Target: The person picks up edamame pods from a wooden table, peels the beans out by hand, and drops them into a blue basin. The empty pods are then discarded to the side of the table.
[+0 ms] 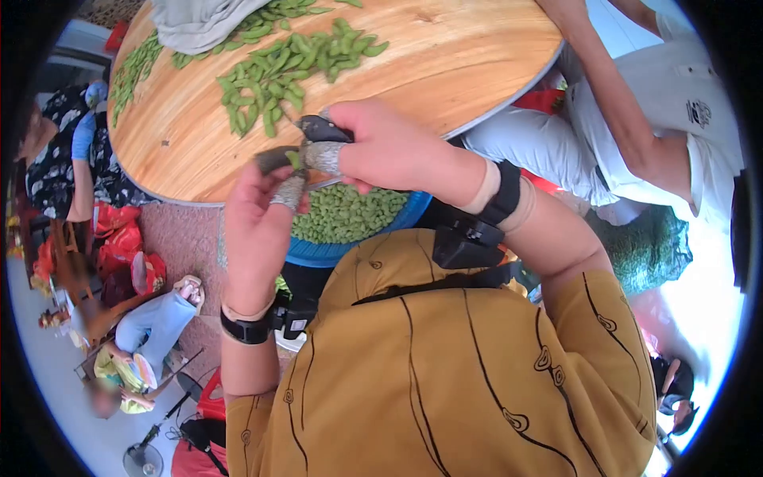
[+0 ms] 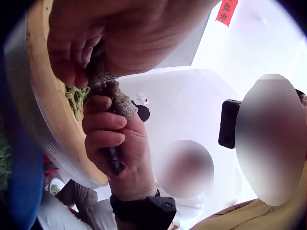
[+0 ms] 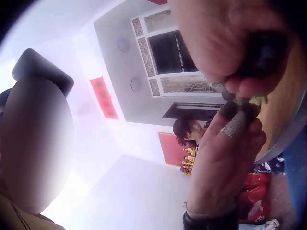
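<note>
At the near edge of the round wooden table (image 1: 477, 63), the left hand (image 1: 254, 230) is seen raised, its fingers curled round a small green edamame pod (image 1: 295, 160); a grey textured guard (image 1: 290, 191) is worn on the thumb. Just to the right, the right hand (image 1: 389, 147) is clamped on dark-handled scissors (image 1: 322, 129), with a like guard (image 1: 322, 157) on one finger. The pod is held above the blue basin (image 1: 350, 248), which is filled with trimmed pods and sits just below the table edge. A heap of untrimmed pods (image 1: 286, 71) lies on the table's far-left part.

It is judged that the pod tip should be presented clear of the thumb guard, and the cut kept over the basin. Whether the blades are apart cannot be told.
</note>
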Demonstrator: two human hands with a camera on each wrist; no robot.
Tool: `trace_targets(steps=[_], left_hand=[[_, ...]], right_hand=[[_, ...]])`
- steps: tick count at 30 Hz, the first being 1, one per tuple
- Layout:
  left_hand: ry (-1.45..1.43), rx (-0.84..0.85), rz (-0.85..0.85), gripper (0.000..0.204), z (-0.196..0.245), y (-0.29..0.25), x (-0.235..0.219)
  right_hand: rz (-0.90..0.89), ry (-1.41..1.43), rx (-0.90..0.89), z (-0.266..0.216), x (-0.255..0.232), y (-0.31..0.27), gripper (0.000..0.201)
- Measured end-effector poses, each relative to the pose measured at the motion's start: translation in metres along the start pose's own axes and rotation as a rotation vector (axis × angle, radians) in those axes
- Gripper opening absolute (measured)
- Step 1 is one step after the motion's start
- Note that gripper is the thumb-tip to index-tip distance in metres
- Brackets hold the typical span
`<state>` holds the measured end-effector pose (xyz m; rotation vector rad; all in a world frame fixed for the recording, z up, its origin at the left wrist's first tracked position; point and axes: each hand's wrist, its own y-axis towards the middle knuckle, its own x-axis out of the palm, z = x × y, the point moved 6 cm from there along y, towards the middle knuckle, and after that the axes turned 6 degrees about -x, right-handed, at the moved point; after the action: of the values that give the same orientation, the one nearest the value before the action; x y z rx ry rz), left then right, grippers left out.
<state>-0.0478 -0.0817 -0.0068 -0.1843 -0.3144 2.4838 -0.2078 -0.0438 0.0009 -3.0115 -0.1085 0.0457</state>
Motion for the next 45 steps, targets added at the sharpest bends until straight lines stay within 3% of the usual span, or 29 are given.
trace_targets(steps=[2, 4, 8, 10, 11, 15, 17, 19, 21, 22, 23, 24, 26, 28, 31, 42, 45], left_hand=[[-0.012, 0.009, 0.039, 0.034, 0.005, -0.007, 0.006], [-0.003, -0.097, 0.029, 0.026, 0.003, -0.012, 0.007], [0.079, -0.08, 0.067, 0.017, 0.0, -0.017, 0.003], [0.078, -0.097, 0.059, 0.016, -0.001, -0.019, 0.008], [0.085, -0.039, 0.066, 0.016, -0.001, -0.019, 0.01], [0.184, 0.139, 0.09, 0.02, -0.012, -0.016, 0.01], [0.238, 0.221, 0.095, 0.023, -0.007, -0.016, 0.01], [0.605, 0.43, 0.179, 0.025, 0.017, -0.022, 0.013], [0.702, 0.433, 0.177, 0.025, 0.023, -0.025, 0.015], [0.798, 0.433, 0.175, 0.025, 0.024, -0.026, 0.017], [0.798, 0.433, 0.175, 0.025, 0.026, -0.028, 0.018], [0.75, 0.424, 0.106, 0.026, 0.025, -0.03, 0.021], [0.701, 0.414, 0.042, 0.026, 0.022, -0.029, 0.024], [0.453, 0.343, 0.115, 0.023, 0.012, -0.025, 0.015], [0.334, 0.299, 0.138, 0.02, -0.002, -0.024, 0.005], [0.443, 0.328, 0.182, 0.026, 0.009, -0.025, 0.005], [0.54, 0.357, 0.202, 0.03, 0.013, -0.026, 0.003]], right_hand=[[-0.027, -0.002, -0.02, 0.001, 0.005, -0.004, 0.014], [-0.033, 0.03, -0.065, 0.003, 0.011, -0.008, 0.013], [-0.117, 0.061, -0.088, -0.002, 0.024, -0.01, 0.022], [-0.038, -0.121, -0.193, -0.008, 0.016, -0.025, 0.023], [-0.108, -0.143, 0.0, -0.006, 0.016, -0.029, 0.027], [-0.094, -0.161, -0.169, -0.007, 0.016, -0.026, 0.031], [-0.143, -0.199, -0.15, -0.005, 0.016, -0.026, 0.035], [-0.145, -0.127, -0.13, -0.002, 0.016, -0.025, 0.035], [-0.149, -0.053, -0.108, -0.002, 0.015, -0.024, 0.034], [-0.183, 0.018, 0.0, 0.001, 0.015, -0.025, 0.034], [-0.216, 0.09, 0.11, 0.006, 0.016, -0.026, 0.034], [-0.216, 0.09, 0.11, 0.011, 0.017, -0.025, 0.034], [-0.117, 0.334, 0.194, 0.031, 0.017, -0.022, 0.038], [-0.112, 0.257, 0.122, 0.016, 0.019, -0.024, 0.04], [-0.103, 0.156, 0.033, 0.006, 0.019, -0.027, 0.042], [-0.209, 0.102, 0.047, 0.001, 0.023, -0.027, 0.039], [-0.204, 0.084, -0.024, -0.006, 0.024, -0.025, 0.04]])
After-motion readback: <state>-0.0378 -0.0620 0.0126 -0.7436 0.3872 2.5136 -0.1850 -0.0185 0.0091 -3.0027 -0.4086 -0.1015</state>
